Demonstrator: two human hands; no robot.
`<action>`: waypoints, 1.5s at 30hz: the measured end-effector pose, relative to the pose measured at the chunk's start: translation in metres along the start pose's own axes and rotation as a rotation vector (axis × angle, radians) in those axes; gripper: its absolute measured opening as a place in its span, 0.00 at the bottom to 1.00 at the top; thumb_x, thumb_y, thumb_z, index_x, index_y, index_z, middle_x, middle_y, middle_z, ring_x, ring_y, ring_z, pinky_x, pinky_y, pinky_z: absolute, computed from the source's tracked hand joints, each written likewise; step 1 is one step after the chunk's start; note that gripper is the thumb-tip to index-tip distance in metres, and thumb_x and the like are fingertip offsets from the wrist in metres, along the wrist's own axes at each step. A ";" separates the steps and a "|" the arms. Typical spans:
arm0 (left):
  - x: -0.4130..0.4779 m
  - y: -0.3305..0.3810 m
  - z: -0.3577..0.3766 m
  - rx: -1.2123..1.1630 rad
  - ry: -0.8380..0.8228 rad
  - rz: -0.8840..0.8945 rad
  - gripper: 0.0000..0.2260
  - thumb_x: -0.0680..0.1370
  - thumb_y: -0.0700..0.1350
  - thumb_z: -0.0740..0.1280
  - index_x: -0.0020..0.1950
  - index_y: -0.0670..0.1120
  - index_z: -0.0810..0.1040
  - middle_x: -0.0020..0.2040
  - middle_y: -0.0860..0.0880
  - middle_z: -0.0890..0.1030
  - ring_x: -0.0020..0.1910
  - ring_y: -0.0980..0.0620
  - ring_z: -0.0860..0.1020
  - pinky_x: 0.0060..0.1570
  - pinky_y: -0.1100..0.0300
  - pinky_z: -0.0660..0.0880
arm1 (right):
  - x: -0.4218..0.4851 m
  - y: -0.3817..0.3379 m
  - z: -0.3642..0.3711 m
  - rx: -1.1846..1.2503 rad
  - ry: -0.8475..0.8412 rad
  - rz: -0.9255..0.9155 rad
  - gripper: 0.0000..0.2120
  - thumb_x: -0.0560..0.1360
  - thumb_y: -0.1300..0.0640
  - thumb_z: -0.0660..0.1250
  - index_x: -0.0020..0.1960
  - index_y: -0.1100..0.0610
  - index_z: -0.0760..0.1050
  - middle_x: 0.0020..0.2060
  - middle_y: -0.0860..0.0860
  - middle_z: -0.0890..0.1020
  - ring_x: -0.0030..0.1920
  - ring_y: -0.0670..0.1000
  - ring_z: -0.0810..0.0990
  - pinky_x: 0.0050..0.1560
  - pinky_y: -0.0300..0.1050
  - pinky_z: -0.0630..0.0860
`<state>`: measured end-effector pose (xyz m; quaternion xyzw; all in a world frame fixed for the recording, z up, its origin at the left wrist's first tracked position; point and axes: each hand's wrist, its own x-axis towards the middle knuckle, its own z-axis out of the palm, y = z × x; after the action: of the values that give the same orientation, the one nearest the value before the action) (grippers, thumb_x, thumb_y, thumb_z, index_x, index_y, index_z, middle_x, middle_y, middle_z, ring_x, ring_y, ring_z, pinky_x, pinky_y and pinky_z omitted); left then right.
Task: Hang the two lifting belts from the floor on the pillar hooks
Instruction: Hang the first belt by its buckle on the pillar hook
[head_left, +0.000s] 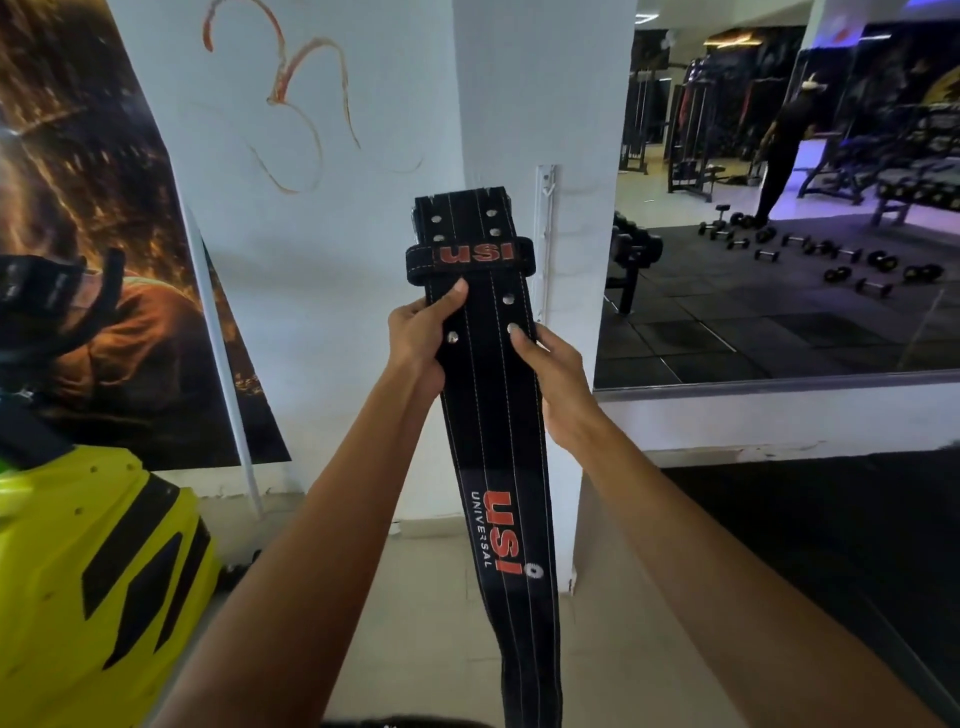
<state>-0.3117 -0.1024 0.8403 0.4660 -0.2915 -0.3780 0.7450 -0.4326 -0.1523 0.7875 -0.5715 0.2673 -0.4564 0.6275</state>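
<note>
While both hands grip it at chest height, the lifting belt (488, 374) hangs with its long axis near vertical — the end with the loop and holes up, the tail trailing down toward the floor (447, 623). Left hand (423, 338) and right hand (553, 374) clasp opposite edges just below the branded loop (470, 254); the fingers of each are curled shut around the belt's edges, thumbs pressed on its face. Directly behind and slightly right of the belt's top stands the white pillar (545, 104), on whose near corner a pale hook strip (546, 208) runs vertically. The strip lies just beyond the belt's upper right corner, so the right hand is the nearer to it. Judged from this arrangement, the coming move is a short lift forward and rightward to catch the belt's upper end on a hook — which hook cannot be told, as they are too faint to separate. No second belt can be identified here.
</note>
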 end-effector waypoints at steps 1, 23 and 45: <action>0.000 -0.002 0.001 -0.005 -0.006 -0.008 0.07 0.74 0.40 0.71 0.48 0.37 0.81 0.39 0.45 0.85 0.35 0.49 0.84 0.32 0.60 0.80 | 0.002 -0.001 0.001 0.038 0.055 0.012 0.16 0.74 0.49 0.66 0.59 0.53 0.77 0.59 0.55 0.81 0.62 0.56 0.77 0.67 0.59 0.69; -0.063 -0.121 -0.080 0.584 -0.247 -0.159 0.04 0.73 0.41 0.71 0.45 0.41 0.83 0.45 0.43 0.85 0.42 0.49 0.84 0.40 0.61 0.80 | 0.009 0.035 -0.014 0.127 0.216 0.226 0.05 0.71 0.53 0.70 0.37 0.48 0.83 0.61 0.54 0.80 0.67 0.57 0.72 0.71 0.61 0.61; 0.003 -0.046 0.001 -0.127 0.127 -0.269 0.09 0.73 0.35 0.69 0.53 0.37 0.80 0.39 0.45 0.82 0.31 0.50 0.83 0.31 0.56 0.80 | -0.017 0.044 -0.047 -0.183 0.071 0.059 0.14 0.73 0.58 0.69 0.56 0.63 0.77 0.54 0.58 0.83 0.56 0.55 0.81 0.62 0.49 0.75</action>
<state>-0.3245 -0.1183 0.7989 0.4757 -0.1543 -0.4618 0.7325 -0.4688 -0.1623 0.7327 -0.6015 0.3466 -0.4314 0.5761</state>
